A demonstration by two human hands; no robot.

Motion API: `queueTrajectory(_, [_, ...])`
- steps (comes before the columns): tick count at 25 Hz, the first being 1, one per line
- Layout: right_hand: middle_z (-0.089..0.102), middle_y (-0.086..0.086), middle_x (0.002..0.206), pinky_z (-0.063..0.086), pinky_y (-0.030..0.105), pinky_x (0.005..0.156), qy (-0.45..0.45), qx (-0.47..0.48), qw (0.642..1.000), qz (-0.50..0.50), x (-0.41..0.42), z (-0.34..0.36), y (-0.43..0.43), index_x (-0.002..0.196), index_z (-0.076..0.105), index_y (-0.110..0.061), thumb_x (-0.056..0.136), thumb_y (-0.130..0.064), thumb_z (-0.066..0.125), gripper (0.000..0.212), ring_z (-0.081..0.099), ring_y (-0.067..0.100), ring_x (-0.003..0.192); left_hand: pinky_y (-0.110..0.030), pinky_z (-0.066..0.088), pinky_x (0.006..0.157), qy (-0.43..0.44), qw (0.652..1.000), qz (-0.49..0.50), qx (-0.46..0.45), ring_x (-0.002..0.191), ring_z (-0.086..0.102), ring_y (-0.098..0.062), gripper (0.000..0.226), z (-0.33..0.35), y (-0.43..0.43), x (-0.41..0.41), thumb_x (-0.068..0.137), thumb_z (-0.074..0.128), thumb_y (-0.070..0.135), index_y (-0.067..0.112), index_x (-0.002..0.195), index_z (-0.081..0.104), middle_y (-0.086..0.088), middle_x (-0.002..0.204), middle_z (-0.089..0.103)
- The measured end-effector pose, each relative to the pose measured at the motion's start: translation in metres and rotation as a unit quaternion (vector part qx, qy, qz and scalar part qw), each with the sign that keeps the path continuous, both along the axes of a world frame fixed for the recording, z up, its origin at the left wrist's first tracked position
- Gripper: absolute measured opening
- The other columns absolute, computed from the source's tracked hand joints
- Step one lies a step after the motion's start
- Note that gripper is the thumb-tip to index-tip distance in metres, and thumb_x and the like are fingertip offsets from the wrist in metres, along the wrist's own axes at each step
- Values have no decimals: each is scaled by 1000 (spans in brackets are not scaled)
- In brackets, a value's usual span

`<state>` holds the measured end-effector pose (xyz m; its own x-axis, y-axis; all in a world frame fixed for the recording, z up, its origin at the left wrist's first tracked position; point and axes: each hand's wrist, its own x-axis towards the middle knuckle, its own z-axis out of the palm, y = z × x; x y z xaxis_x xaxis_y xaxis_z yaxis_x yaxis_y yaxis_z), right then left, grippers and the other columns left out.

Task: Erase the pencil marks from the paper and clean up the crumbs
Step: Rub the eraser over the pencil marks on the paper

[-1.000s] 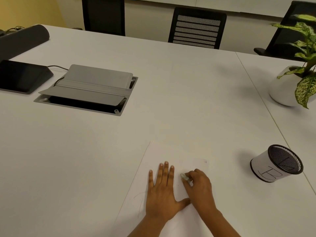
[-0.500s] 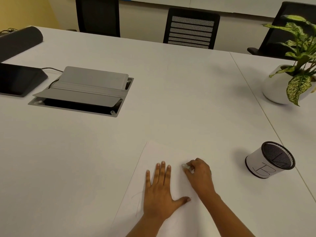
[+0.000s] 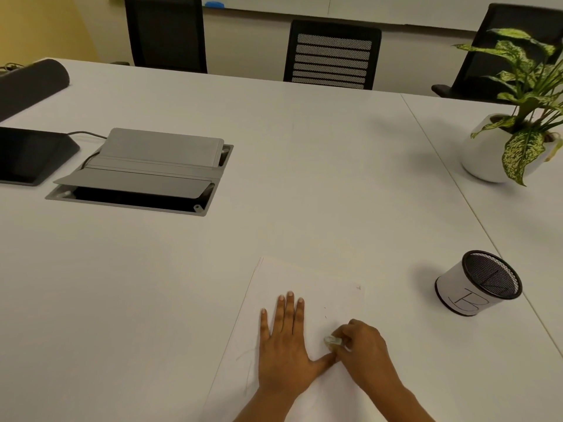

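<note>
On the white table, a sheet of paper lies at the near edge, with faint pencil marks by its left side. A white pot holds a leafy plant. The mesh pencil cup perhaps holds one pencil. The left hand presses flat on the paper, and the right hand pinches a small white eraser against it.

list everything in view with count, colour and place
table: 1, white, fills view
paper: 1, white, near edge
pencil marks: few, faint grey, paper's left side
eraser: 1, white, on paper
pen cup: 1, black mesh, white wrap, right of paper
plant: 1, green, white pot, far right
cable box: 1, grey, lid open, left
screen: 1, black, far left
cylinder: 1, black, far-left corner
chairs: 3, black, behind table
left hand: 1, flat on paper
right hand: 1, pinches eraser
</note>
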<state>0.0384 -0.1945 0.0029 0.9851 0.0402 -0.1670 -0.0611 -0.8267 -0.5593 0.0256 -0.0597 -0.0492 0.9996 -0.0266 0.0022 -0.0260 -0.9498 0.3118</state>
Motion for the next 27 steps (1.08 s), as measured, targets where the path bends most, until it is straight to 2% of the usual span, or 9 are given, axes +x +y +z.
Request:
queueTrajectory(4, [39, -13, 64, 31, 8, 51, -45, -7, 998, -41, 10, 2, -1, 90, 67, -10, 84, -23, 61, 16, 43, 4, 61, -46, 12, 108, 18, 1000, 2, -6, 143, -7, -17, 110, -1, -1, 8, 65, 20, 91, 9, 138, 32, -13, 143, 40])
queueTrajectory(7, [41, -8, 65, 30, 7, 49, -82, -11, 995, -63, 28, 2, -12, 87, 67, -5, 84, -22, 62, 18, 40, 4, 59, -40, 8, 108, 4, 1000, -18, 6, 142, -8, -13, 105, -3, 13, 11, 69, 21, 88, 10, 138, 32, -9, 143, 39])
queueTrajectory(12, [43, -4, 69, 28, 8, 50, -97, -11, 992, -85, 43, 0, -19, 85, 66, -3, 85, -21, 60, 19, 39, 3, 58, -41, 7, 108, -17, 999, -26, 17, 134, 24, -18, 83, 1, 52, 12, 84, 19, 75, 12, 134, 42, -7, 141, 44])
queueTrajectory(16, [49, 1, 75, 25, 7, 53, -101, -7, 989, -107, 42, -5, -19, 87, 65, -2, 84, -19, 61, 18, 45, 13, 66, -42, 6, 106, 17, 991, -124, 54, 139, 12, -18, 103, 1, 80, 8, 68, 24, 90, 17, 141, 35, -5, 147, 36])
queueTrajectory(19, [48, 2, 74, 26, 9, 53, -108, -2, 988, -112, 37, -3, -15, 86, 65, -2, 86, -17, 59, 16, 45, 15, 65, -45, 7, 105, 81, 980, -165, 81, 138, 16, -20, 126, 9, 85, 7, 50, 20, 100, 17, 145, 27, -8, 150, 30])
queueTrajectory(21, [47, 3, 72, 29, 10, 53, -120, 6, 987, -104, 27, -3, -10, 82, 65, -2, 86, -14, 57, 16, 46, 17, 64, -47, 2, 106, 111, 977, -171, 67, 140, 8, -18, 132, 14, 84, 8, 44, 21, 102, 20, 148, 12, -8, 154, 18])
queueTrajectory(22, [47, 4, 71, 32, 12, 54, -123, 13, 988, -96, 20, -3, -5, 79, 65, -2, 87, -14, 56, 17, 47, 18, 64, -48, -6, 107, 119, 976, -174, 53, 141, -4, -15, 133, 15, 84, 9, 42, 25, 102, 26, 147, -6, -6, 156, 3])
queueTrajectory(24, [47, 3, 71, 37, 20, 58, -123, 22, 990, -63, 2, -5, 8, 77, 65, -2, 87, -12, 56, 16, 49, 19, 67, -47, -23, 104, 122, 976, -180, 32, 134, -31, -9, 132, 16, 85, 10, 36, 29, 102, 39, 130, -39, 2, 150, -27])
queueTrajectory(27, [47, -4, 75, 34, 14, 61, -131, 41, 990, 11, -27, -10, 40, 85, 67, -6, 83, -9, 59, 8, 48, 14, 72, -47, -29, 101, 142, 969, -195, 48, 128, -43, -11, 136, 21, 85, 12, 30, 29, 101, 36, 123, -47, 5, 141, -43])
